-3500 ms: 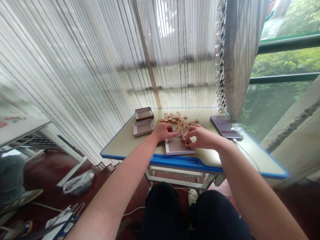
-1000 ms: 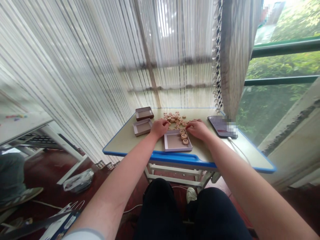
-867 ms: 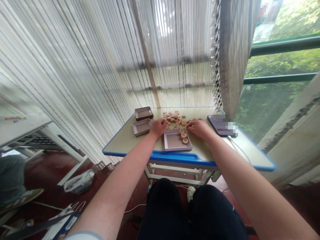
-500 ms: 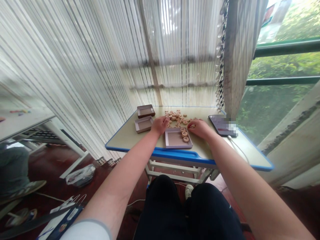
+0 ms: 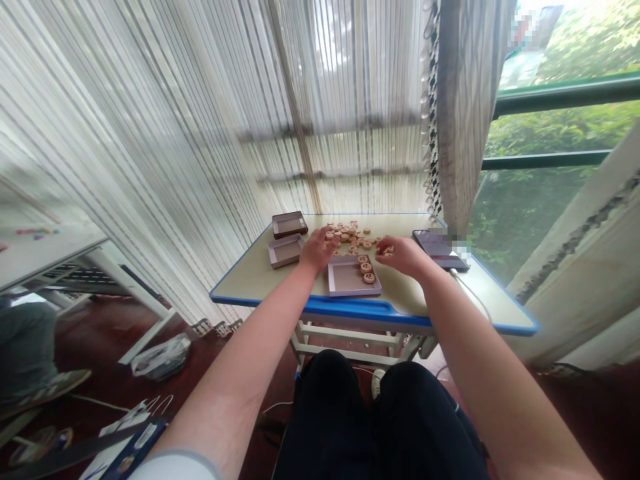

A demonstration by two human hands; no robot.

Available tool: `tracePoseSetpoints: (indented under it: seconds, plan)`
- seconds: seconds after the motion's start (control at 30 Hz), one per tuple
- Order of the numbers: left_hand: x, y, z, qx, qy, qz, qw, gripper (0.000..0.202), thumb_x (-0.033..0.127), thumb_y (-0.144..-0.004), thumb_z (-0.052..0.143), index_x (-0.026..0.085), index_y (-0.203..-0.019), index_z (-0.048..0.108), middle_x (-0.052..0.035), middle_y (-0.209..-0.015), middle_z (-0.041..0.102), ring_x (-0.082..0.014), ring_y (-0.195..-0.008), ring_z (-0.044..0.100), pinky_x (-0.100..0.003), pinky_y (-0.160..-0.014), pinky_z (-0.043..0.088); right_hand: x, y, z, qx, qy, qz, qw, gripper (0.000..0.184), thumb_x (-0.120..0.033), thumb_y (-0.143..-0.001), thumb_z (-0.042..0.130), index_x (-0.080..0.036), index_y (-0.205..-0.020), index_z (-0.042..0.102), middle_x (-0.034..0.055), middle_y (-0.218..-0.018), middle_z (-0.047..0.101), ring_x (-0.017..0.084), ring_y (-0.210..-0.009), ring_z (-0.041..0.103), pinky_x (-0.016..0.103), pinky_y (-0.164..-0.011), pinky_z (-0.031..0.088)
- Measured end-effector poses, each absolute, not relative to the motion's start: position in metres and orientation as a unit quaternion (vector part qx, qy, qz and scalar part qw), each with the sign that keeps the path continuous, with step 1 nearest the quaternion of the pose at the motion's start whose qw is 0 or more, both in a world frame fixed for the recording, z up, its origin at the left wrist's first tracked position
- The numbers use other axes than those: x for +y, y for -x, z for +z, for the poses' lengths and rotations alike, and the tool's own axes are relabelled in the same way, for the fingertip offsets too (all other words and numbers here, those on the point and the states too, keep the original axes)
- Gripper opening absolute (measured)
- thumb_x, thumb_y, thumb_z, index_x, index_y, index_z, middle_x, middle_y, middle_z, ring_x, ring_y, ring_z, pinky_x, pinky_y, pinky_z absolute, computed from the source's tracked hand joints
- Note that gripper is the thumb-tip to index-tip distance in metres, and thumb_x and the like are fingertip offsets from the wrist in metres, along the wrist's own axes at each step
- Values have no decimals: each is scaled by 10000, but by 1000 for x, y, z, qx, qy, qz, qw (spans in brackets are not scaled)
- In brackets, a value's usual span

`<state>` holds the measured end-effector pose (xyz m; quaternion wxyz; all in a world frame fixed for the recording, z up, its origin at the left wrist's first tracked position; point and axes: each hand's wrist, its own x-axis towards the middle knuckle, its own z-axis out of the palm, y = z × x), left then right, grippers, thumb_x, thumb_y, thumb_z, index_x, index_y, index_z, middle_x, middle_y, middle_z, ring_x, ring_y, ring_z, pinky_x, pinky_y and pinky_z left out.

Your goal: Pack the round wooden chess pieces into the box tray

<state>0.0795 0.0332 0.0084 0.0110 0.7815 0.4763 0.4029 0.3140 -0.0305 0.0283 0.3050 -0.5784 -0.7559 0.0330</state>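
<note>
Round wooden Chinese chess pieces (image 5: 349, 235) with dark markings lie in a loose pile on the table. In front of the pile is a shallow open box (image 5: 345, 280), three chess pieces (image 5: 367, 268) lined up along its right side. My left hand (image 5: 319, 249) is at the pile's left edge, behind the box's left corner, fingers apart and nothing visible in them. To the right of the box, my right hand (image 5: 399, 255) has its fingers curled round a chess piece (image 5: 389, 251), partly hidden by the fingers.
An empty shallow tray (image 5: 287, 252) and a darker brown box (image 5: 289, 225) stand at the table's left. A phone (image 5: 440, 249) with a white cable lies at the right. The table (image 5: 240, 280) has a blue edge. A curtain hangs behind it. Another person's leg (image 5: 30, 347) shows at left.
My left hand's fingers have spread apart from a more closed pose. My right hand stays beside the box, fingers still curled. The view has shifted slightly.
</note>
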Motion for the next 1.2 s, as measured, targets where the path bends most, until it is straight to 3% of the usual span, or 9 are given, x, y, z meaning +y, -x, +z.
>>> tracePoseSetpoints:
  seconds: [0.27, 0.43, 0.73, 1.2]
  plan:
    - [38, -80, 6, 480, -770, 420, 0, 338, 418, -822, 482, 208, -1086, 504, -52, -972, 573, -155, -816, 563, -279, -738, 439, -59, -300, 44, -846, 446, 93, 277, 224, -256, -694, 621, -210, -910, 656, 26, -897, 666, 166, -801, 578, 276, -725, 442]
    - [43, -80, 4, 481, -768, 424, 10, 345, 437, -796, 511, 195, -1042, 500, -37, -880, 576, -152, -763, 553, -274, -691, 436, -62, -297, 42, -868, 422, 86, 247, 106, -232, -705, 618, -215, -801, 661, 19, -843, 660, 175, -818, 571, 304, -794, 422]
    - [48, -81, 3, 474, -768, 431, -11, 297, 414, -770, 557, 198, -970, 512, -6, -753, 567, -160, -752, 549, -280, -700, 436, -58, -298, 37, -872, 414, 71, 251, 98, -257, -706, 650, -222, -788, 691, 42, -875, 646, 191, -847, 567, 324, -829, 413]
    - [48, -80, 3, 469, -778, 416, -33, 231, 365, -776, 541, 177, -904, 580, -23, -748, 596, -162, -754, 550, -282, -723, 440, -59, -298, 37, -870, 413, 91, 252, 112, -261, -711, 647, -227, -802, 702, 46, -894, 626, 176, -839, 564, 293, -805, 426]
